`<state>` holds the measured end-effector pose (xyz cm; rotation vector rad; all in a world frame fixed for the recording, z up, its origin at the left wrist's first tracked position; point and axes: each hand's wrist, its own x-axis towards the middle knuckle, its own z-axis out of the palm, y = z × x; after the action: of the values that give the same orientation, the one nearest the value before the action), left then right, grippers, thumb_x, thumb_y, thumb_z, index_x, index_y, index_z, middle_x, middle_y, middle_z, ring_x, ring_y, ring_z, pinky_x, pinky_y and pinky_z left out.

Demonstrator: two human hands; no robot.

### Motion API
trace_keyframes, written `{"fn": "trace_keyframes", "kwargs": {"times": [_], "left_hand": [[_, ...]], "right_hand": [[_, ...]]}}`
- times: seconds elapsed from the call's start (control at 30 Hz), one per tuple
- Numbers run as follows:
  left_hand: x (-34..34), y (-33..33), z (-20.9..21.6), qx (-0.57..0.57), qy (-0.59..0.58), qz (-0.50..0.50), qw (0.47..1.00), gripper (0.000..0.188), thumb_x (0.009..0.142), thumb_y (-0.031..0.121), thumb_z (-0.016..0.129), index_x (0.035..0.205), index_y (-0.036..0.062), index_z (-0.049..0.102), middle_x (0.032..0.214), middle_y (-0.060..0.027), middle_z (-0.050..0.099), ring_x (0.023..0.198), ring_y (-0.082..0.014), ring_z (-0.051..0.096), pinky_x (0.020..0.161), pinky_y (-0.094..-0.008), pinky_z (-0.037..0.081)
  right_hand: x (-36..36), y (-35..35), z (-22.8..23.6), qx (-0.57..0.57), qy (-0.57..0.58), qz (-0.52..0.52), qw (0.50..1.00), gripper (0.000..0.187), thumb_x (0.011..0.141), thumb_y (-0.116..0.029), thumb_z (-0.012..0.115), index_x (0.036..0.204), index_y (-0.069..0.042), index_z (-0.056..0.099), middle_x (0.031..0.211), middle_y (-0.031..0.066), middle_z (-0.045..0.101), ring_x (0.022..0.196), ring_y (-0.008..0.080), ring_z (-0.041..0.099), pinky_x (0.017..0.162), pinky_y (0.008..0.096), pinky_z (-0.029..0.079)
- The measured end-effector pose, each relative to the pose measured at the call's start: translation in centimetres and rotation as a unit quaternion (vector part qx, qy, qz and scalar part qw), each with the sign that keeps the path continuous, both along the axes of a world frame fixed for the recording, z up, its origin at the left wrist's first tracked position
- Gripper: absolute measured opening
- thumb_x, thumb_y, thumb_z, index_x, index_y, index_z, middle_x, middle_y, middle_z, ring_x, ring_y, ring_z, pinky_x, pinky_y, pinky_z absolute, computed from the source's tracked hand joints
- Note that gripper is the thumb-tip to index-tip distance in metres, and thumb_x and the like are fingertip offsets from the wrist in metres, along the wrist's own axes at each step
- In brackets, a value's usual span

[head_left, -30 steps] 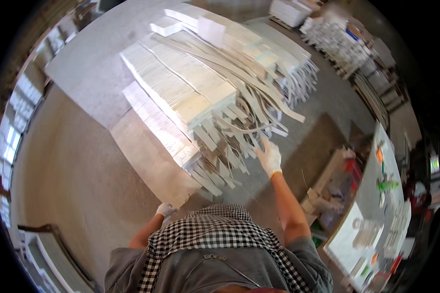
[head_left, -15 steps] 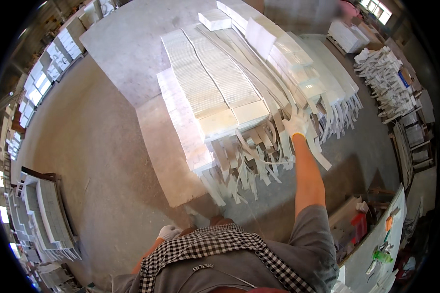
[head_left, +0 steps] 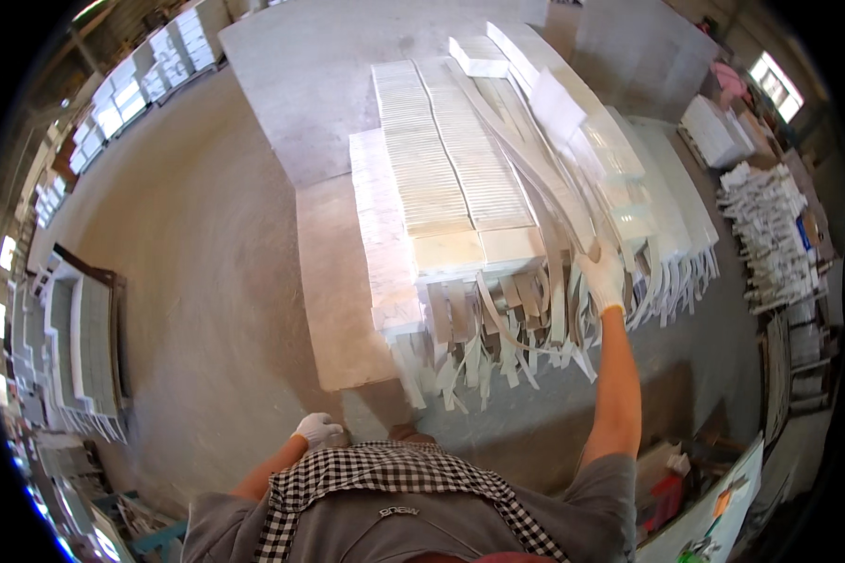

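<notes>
Right hand (head_left: 601, 278), white glove with yellow cuff, is out at full reach on the long pale strips (head_left: 565, 208), right beside the main stack (head_left: 441, 159). Thumb lies against the strips, fingers partly curled; contact is clear, but can't tell whether the grip is closed (far side of the hand is hidden). Strips run lengthwise between the stack and the plastic-looking white blocks (head_left: 618, 178) on its right, from the far end down to the hand. Stack is two rows of thin white pieces packed face to face, with a wavy seam down the middle and flatter pieces at the near end. Loose tails (head_left: 479, 355) hang below that near end, overlapping and twisted. A lower white row (head_left: 376, 216) runs along the stack's left side; tan sheet (head_left: 340, 310) left of that, grey sheet (head_left: 305, 103) beyond. Small white box (head_left: 482, 60) sits at the far end, tilted white panel (head_left: 556, 108) near it. Left hand (head_left: 319, 430), also gloved, is low by the checked apron (head_left: 366, 471), well apart from the stack, fingers loosely bent; palm hidden, so can't tell if it has hold of anything.
</notes>
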<state>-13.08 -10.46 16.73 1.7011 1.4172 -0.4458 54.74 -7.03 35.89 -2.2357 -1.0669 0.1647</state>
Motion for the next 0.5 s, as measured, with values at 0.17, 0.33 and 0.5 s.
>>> {"fn": "trace_keyframes", "kwargs": {"times": [0.17,0.33,0.5], "left_hand": [[8.9,4.8,8.1,-0.060,-0.203,0.132,0.968,0.049,0.093,0.037,0.064,0.124,-0.0007,0.066,0.114,-0.0157,0.071,0.099,-0.0248,0.068,0.087,-0.0362,0.053],[19.9,11.6,12.7,0.005,-0.266,-0.177,0.948,0.067,0.100,0.047,0.052,0.149,0.0027,0.040,0.143,-0.0136,0.050,0.123,-0.0285,0.051,0.103,-0.0436,0.042],[24.8,15.9,11.5,0.696,0.446,-0.557,0.076,0.091,0.092,0.076,0.041,0.149,0.0048,0.035,0.145,-0.0188,0.043,0.138,-0.0341,0.038,0.110,-0.0542,0.036]], "right_hand": [[-8.1,-2.2,5.0,0.123,0.070,0.081,0.987,0.063,0.080,-0.018,0.075,0.134,0.005,0.053,0.125,0.0228,0.062,0.117,0.0326,0.059,0.102,0.0399,0.045],[-20.3,-7.8,4.7,0.134,0.132,0.110,0.976,0.058,0.076,-0.014,0.078,0.127,0.002,0.056,0.114,0.0174,0.063,0.104,0.0279,0.061,0.095,0.0393,0.048],[-30.4,-13.5,2.2,0.154,0.268,0.071,0.949,0.048,0.071,-0.011,0.081,0.113,0.000,0.060,0.100,0.0107,0.062,0.089,0.0215,0.060,0.084,0.0357,0.050]]}}
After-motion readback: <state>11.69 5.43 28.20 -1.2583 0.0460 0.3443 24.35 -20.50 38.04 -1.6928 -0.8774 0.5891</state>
